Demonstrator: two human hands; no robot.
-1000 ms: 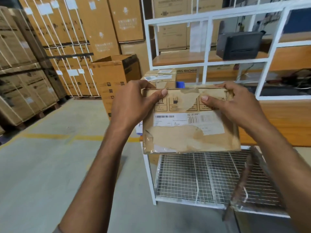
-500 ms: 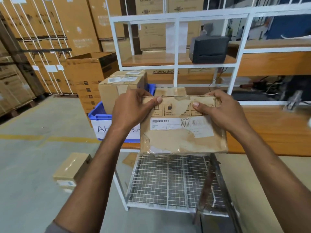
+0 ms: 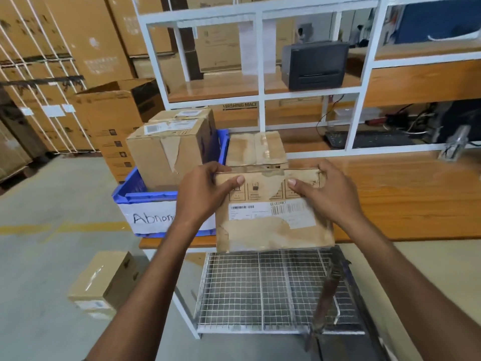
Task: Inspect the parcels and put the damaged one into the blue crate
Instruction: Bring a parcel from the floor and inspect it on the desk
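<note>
Parcel (image 3: 273, 230) lower, beside blue crate (image 3: 145, 198)

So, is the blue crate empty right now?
No, a cardboard box stands inside the blue crate, with a second box right behind it.

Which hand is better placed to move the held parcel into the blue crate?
Probably the left. The left hand grips the parcel on the side nearest the blue crate; the right hand grips the far side.
</note>
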